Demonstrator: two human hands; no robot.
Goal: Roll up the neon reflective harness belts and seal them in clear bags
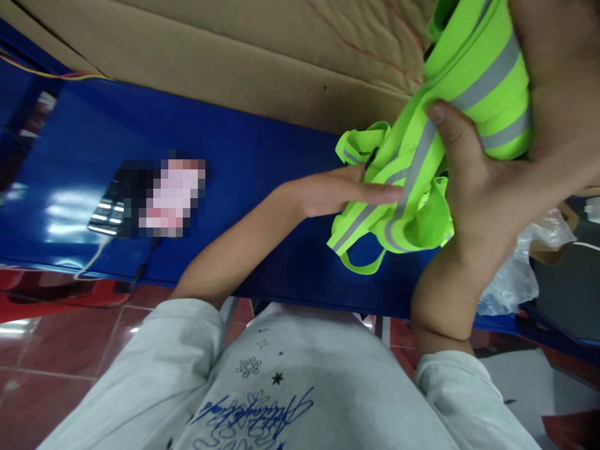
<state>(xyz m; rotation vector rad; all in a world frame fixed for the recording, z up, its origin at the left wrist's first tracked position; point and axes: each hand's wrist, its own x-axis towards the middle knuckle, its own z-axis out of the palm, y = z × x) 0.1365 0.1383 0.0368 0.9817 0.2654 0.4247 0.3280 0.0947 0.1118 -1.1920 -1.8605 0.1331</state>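
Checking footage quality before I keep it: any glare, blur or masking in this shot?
Head view: white glare streaks the blue table on the left; a pixelated patch masks a spot there; the right hand gripping the neon reflective vest is soft, near the lens.

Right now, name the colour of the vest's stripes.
Silver-grey stripes on the neon yellow-green vest; the head view shows them best.

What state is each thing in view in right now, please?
vest: bunched up, held over the table.
left hand: open, fingers flat against the vest.
right hand: shut on the vest, thumb on top.
phone: lying flat on the table.
plastic bag: crumpled.
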